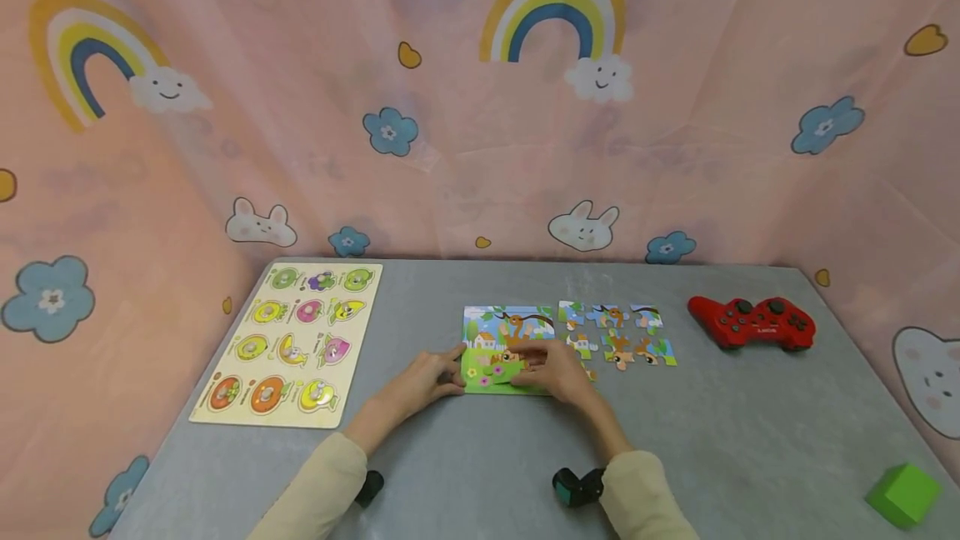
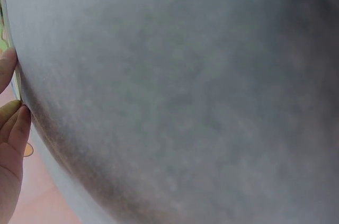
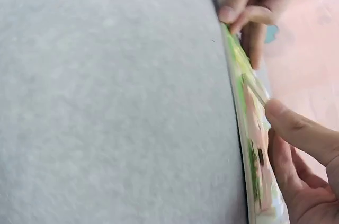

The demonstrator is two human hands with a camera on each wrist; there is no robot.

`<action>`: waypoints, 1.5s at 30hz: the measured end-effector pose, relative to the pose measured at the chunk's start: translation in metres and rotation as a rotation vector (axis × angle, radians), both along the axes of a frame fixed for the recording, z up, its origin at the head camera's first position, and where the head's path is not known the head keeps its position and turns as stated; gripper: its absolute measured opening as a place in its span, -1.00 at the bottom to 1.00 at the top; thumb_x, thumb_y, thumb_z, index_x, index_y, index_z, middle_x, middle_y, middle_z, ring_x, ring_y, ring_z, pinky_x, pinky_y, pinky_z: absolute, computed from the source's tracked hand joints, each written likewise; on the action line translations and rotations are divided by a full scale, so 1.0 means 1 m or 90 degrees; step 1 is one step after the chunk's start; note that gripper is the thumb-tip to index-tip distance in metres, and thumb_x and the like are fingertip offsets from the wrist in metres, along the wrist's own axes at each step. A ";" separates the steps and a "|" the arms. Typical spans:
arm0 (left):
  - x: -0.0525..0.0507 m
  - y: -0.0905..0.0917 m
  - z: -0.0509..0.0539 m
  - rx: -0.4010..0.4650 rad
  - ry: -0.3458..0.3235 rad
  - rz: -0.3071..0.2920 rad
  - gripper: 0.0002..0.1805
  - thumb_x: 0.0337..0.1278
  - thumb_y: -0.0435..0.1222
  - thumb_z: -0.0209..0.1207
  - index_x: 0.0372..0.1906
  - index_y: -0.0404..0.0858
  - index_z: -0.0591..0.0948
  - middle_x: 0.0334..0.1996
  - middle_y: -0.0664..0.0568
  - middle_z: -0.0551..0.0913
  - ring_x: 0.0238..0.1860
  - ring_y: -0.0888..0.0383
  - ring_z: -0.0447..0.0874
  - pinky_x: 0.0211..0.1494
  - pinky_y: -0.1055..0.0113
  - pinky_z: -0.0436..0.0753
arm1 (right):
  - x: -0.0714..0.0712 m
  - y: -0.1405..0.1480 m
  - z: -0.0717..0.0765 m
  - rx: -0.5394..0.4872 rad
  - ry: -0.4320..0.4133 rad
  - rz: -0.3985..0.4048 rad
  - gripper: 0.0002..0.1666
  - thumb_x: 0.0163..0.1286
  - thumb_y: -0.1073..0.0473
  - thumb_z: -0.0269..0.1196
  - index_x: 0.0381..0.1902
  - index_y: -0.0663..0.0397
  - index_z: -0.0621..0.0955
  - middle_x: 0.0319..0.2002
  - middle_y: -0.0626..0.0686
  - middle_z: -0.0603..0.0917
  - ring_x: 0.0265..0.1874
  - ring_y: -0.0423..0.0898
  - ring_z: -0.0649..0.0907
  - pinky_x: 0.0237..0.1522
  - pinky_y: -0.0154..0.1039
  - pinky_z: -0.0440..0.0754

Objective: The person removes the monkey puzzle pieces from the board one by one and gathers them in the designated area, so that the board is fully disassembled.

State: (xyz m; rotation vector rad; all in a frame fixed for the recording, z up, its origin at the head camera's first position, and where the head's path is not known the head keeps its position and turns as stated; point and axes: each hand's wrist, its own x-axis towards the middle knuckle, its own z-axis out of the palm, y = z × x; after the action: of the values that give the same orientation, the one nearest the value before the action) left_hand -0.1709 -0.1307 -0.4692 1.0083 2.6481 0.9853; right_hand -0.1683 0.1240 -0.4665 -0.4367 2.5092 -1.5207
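A picture puzzle board (image 1: pixel 482 332) with a house, flowers and a deer-like animal lies at the middle of the table. My left hand (image 1: pixel 426 379) holds its left edge, thumb near the lower corner and fingers farther up. Over the board's right half, my right hand (image 1: pixel 553 367) pinches a puzzle piece (image 3: pixel 255 90) between thumb and fingers. The right wrist view shows this piece tilted against the board surface. Several loose puzzle pieces (image 1: pixel 618 350) lie to the right of the board. Part of the board is hidden under my right hand.
A cream fruit peg board (image 1: pixel 251 369) lies at the left of the grey table (image 1: pixel 465 465). To the right are a red game controller (image 1: pixel 753 323) and, near the front corner, a green block (image 1: pixel 903 496). A pink patterned curtain (image 1: pixel 465 190) hangs behind the table.
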 end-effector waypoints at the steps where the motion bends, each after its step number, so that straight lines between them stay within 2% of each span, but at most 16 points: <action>1: 0.000 0.000 0.000 0.003 0.000 -0.002 -0.95 0.07 -0.36 0.32 -0.44 -0.26 0.70 0.24 -0.38 0.38 0.09 -0.08 0.59 0.00 0.18 0.61 | 0.000 0.003 -0.001 -0.026 -0.021 -0.002 -0.51 0.10 0.31 0.44 0.02 0.35 0.63 -0.01 0.28 0.65 -0.10 0.13 0.66 -0.11 -0.08 0.64; 5: -0.001 0.000 0.000 0.006 -0.003 -0.002 -0.95 0.06 -0.36 0.32 -0.43 -0.26 0.70 0.24 -0.38 0.38 0.10 -0.09 0.58 0.00 0.17 0.61 | 0.000 0.016 -0.002 -0.115 -0.092 -0.008 -0.48 0.12 0.33 0.42 0.05 0.43 0.58 0.02 0.34 0.61 -0.05 0.16 0.64 -0.09 -0.14 0.64; 9: -0.001 0.000 -0.001 0.005 -0.005 0.001 -0.93 0.06 -0.35 0.32 -0.43 -0.28 0.71 0.24 -0.38 0.38 0.11 -0.09 0.57 0.01 0.18 0.61 | 0.001 0.027 -0.002 -0.175 -0.144 -0.025 -0.46 0.09 0.40 0.42 0.05 0.50 0.56 -0.05 0.30 0.64 -0.14 -0.01 0.65 -0.20 -0.25 0.66; 13: -0.002 0.001 -0.002 -0.001 -0.009 0.007 -0.94 0.07 -0.35 0.32 -0.44 -0.26 0.70 0.24 -0.36 0.38 0.11 -0.07 0.57 0.00 0.20 0.62 | 0.001 0.039 0.000 -0.199 -0.175 -0.021 -0.43 0.09 0.44 0.40 0.08 0.55 0.51 -0.11 0.30 0.67 -0.21 -0.14 0.65 -0.25 -0.27 0.66; 17: -0.001 0.001 -0.002 -0.002 -0.009 0.009 -0.94 0.06 -0.36 0.32 -0.45 -0.26 0.70 0.24 -0.37 0.38 0.09 -0.08 0.59 -0.02 0.20 0.62 | 0.001 0.051 0.002 -0.203 -0.201 -0.002 -0.41 0.12 0.43 0.38 0.12 0.52 0.49 0.04 0.38 0.59 -0.11 -0.08 0.64 -0.28 -0.25 0.65; 21: -0.001 0.001 -0.002 0.004 -0.004 0.008 -0.94 0.06 -0.38 0.31 -0.44 -0.29 0.70 0.23 -0.38 0.39 0.06 -0.09 0.61 -0.05 0.20 0.63 | 0.002 0.062 0.003 -0.247 -0.244 0.000 -0.47 0.15 0.48 0.34 0.10 0.49 0.51 0.06 0.30 0.60 -0.12 -0.11 0.65 -0.20 -0.21 0.67; 25: 0.000 0.000 -0.002 0.006 -0.005 0.009 -0.95 0.06 -0.39 0.31 -0.44 -0.29 0.70 0.23 -0.38 0.39 0.06 -0.09 0.61 -0.06 0.22 0.63 | 0.005 0.074 0.003 -0.285 -0.278 -0.002 -0.51 0.14 0.52 0.33 0.08 0.47 0.54 -0.06 0.15 0.69 -0.23 -0.19 0.69 -0.18 -0.21 0.68; 30: 0.000 0.001 -0.003 0.005 -0.004 0.009 -0.95 0.07 -0.38 0.31 -0.44 -0.27 0.69 0.24 -0.38 0.39 0.09 -0.10 0.58 -0.05 0.23 0.63 | 0.006 0.093 0.001 -0.293 -0.284 0.025 -0.50 0.16 0.53 0.31 0.09 0.51 0.51 0.03 0.15 0.65 -0.18 -0.21 0.68 -0.15 -0.20 0.67; 34: 0.000 0.001 -0.002 0.011 -0.007 0.010 -0.95 0.07 -0.38 0.31 -0.45 -0.27 0.70 0.24 -0.38 0.38 0.06 -0.10 0.60 -0.07 0.23 0.63 | 0.006 0.107 0.002 -0.280 -0.284 0.030 -0.51 0.16 0.50 0.32 0.09 0.43 0.55 0.08 0.11 0.63 -0.15 -0.22 0.66 -0.14 -0.22 0.67; 40: 0.001 0.001 -0.002 0.009 -0.018 0.017 -0.95 0.07 -0.37 0.31 -0.43 -0.27 0.70 0.25 -0.36 0.37 0.08 -0.09 0.59 -0.03 0.22 0.63 | 0.013 0.130 0.002 -0.282 -0.304 -0.002 -0.55 0.16 0.48 0.33 0.05 0.23 0.62 -0.02 -0.02 0.66 -0.16 -0.27 0.63 -0.14 -0.27 0.66; 45: 0.002 0.001 -0.001 0.008 -0.021 0.017 -0.95 0.07 -0.37 0.31 -0.42 -0.28 0.71 0.25 -0.37 0.37 0.08 -0.09 0.59 -0.02 0.19 0.62 | 0.019 0.148 0.000 -0.260 -0.310 -0.027 -0.52 0.18 0.46 0.33 0.10 0.26 0.60 0.02 -0.04 0.64 -0.15 -0.28 0.62 -0.13 -0.24 0.66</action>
State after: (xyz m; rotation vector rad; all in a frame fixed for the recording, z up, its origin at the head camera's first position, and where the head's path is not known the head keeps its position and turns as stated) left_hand -0.1694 -0.1296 -0.4704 0.9531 2.6395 1.0164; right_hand -0.1496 0.2721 -0.4665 -0.0467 1.8556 -1.8866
